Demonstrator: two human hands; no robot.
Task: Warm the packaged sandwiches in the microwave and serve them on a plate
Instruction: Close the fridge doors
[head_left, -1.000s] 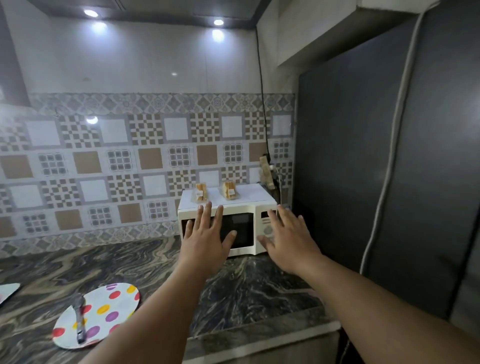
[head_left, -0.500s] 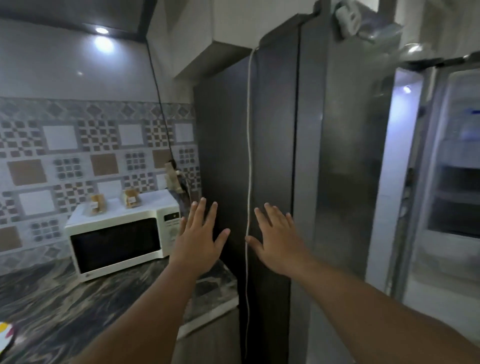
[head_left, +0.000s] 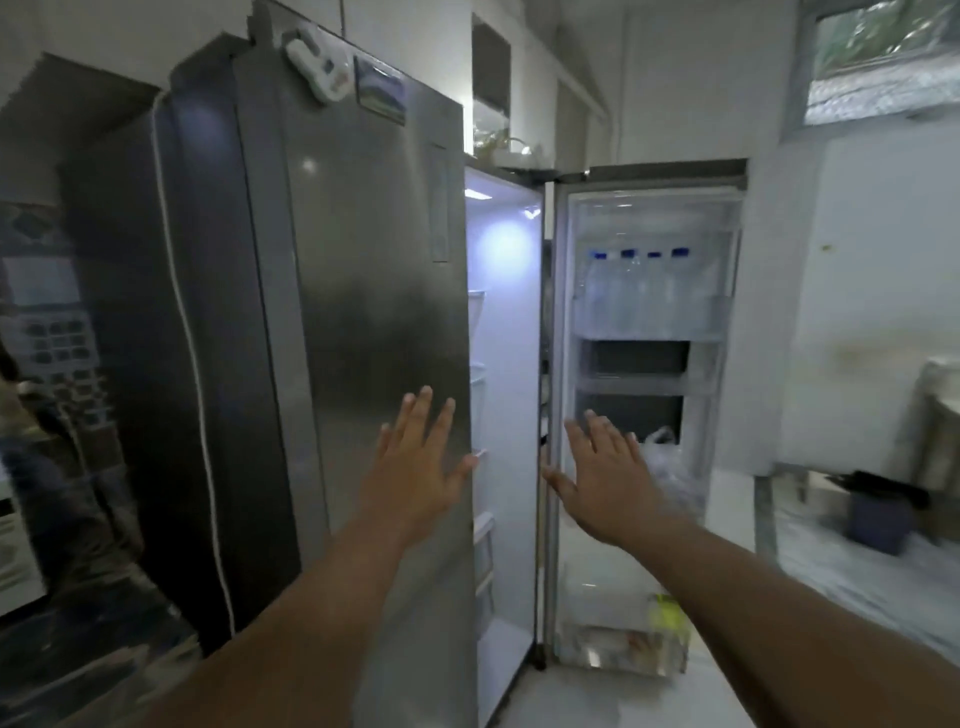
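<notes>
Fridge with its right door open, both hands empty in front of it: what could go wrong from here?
1. The open door carries bottles and a loose plastic bag on its shelves; a hard swing could shake them out.
2. The left hand and right hand flank the gap at the closed door; fingers might get pinched.
3. The picture is blurred, so reaching now could miss.

I note grey brushed-steel fridge door (head_left: 374, 291); white lit fridge interior (head_left: 506, 322); bottles (head_left: 641, 291) clear with blue caps; white cable (head_left: 195, 364) against black side panel (head_left: 130, 322); yellow-green packet (head_left: 667, 616) in bottom door shelf
</notes>
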